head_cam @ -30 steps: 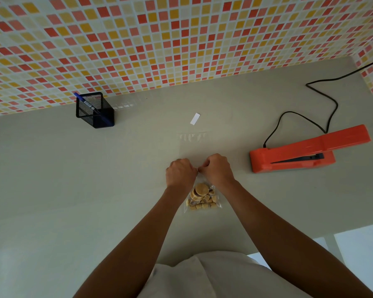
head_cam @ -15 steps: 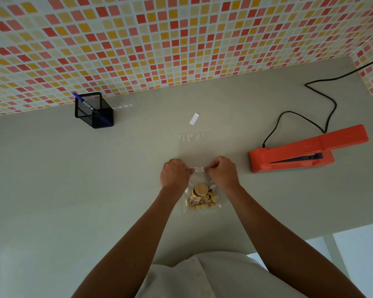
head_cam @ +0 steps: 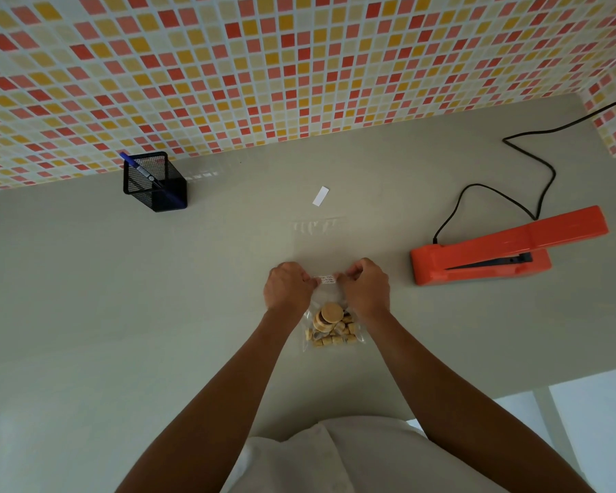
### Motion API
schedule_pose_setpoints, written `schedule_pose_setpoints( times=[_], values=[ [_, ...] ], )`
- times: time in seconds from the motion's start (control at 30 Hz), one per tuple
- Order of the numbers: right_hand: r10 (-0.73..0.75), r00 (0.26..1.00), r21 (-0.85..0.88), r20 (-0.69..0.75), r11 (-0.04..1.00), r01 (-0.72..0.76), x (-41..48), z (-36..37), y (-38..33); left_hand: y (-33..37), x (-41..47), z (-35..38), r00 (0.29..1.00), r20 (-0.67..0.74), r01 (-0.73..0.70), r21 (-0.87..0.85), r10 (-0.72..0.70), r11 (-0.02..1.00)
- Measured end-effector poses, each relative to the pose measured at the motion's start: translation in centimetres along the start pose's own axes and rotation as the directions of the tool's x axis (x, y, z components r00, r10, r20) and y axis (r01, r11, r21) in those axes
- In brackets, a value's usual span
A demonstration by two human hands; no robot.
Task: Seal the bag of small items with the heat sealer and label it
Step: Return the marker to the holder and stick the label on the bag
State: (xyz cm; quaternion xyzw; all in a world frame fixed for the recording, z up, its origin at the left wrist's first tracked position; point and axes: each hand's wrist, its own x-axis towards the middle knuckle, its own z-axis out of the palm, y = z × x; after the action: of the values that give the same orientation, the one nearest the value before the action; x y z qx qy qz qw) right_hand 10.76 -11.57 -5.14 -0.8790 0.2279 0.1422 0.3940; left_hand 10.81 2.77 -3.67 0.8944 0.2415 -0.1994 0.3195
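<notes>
the orange heat sealer (head_cam: 505, 249) lies right of the hands, a mesh pen holder (head_cam: 155, 183) far left, a white strip (head_cam: 320, 196) beyond; left hand (head_cam: 288, 286) and right hand (head_cam: 365, 286) pinch a label (head_cam: 325, 279) on the bag (head_cam: 331, 325) top, on the desk (head_cam: 86, 297); the hands have spread further apart, baring more of the label.

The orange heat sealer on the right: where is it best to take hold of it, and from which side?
Probably the raised free end of the orange heat sealer's upper arm, from above at the far right. The arm tilts open there; the black cord leaves the hinged left end.
</notes>
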Motion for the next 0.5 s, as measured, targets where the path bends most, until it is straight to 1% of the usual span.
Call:
schedule_pose_setpoints(
  times=[0.1, 0.2, 0.27, 0.37, 0.5],
  values=[
    [-0.006, 1.000, -0.015, -0.006, 1.000, 0.006, -0.08, 0.19, -0.10, 0.02, 0.06, 0.01, 1.000, 0.007, 0.008, -0.012, -0.008, 1.000],
    [-0.027, 1.000, -0.109, 0.007, 0.994, 0.028, -0.47, 0.53, -0.44, 0.05, 0.08, 0.02, 1.000, 0.009, 0.006, -0.014, -0.006, 1.000],
    [-0.046, 0.999, -0.142, 0.017, 0.989, 0.048, -0.52, 0.69, -0.55, 0.06, 0.09, 0.00, 1.000, 0.009, 0.003, -0.013, -0.003, 1.000],
    [-0.032, 0.999, -0.106, 0.022, 0.994, 0.034, -0.27, 0.58, -0.46, 0.06, 0.13, -0.04, 1.000, 0.011, 0.009, -0.011, -0.009, 1.000],
    [-0.039, 0.999, -0.001, 0.023, 0.999, 0.039, 0.07, 0.34, 0.25, 0.06, 0.14, -0.02, 1.000, 0.009, 0.005, -0.012, -0.005, 1.000]
  ],
)
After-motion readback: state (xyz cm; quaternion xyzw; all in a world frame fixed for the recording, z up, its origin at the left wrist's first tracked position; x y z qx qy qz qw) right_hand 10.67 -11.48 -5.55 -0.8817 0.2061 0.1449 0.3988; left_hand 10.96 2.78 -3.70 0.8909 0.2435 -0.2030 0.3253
